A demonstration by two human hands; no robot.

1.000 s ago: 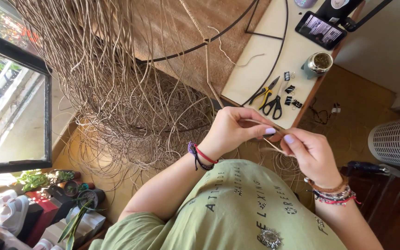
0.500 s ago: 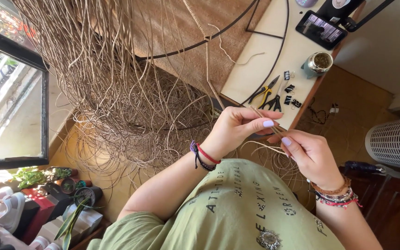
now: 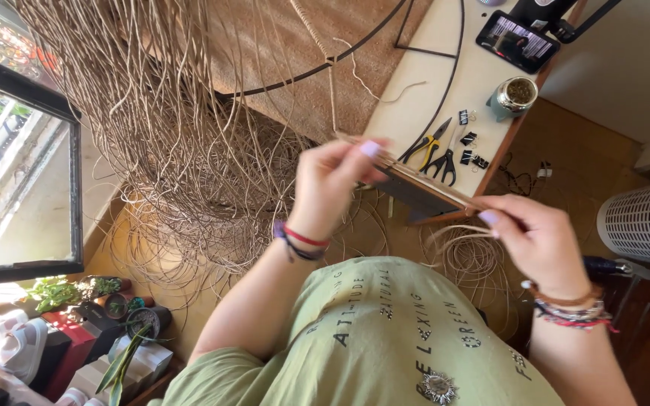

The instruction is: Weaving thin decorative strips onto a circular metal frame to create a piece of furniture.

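Both hands up in front of chest, pulling one thin tan cane strand (image 3: pixel 423 179) taut between them. Left hand (image 3: pixel 332 184) has fingers closed, pinching the strand near its upper-left end; right hand (image 3: pixel 536 240) pinches the lower-right end, fingers closed too. Held apart like that prob. to keep the strand straight & clear of the mass of loose fibres (image 3: pixel 167 128) hanging w/ a black wire hoop frame (image 3: pixel 317 66) at upper left. The strand crosses in mid-air over the bench (image 3: pixel 430 90) edge, not resting on it.

A coil of spare cane (image 3: pixel 472 259) lies on the floor below the right hand, within easy reach. On the bench: yellow-handled pliers (image 3: pixel 429 144), black scissors (image 3: pixel 445 162), a few black binder clips (image 3: pixel 469 149), a small jar (image 3: pixel 519 95), a phone on a stand (image 3: pixel 517 39); tools parked close by the bench edge, handy. White fan grille (image 3: pixel 645 222) at right.
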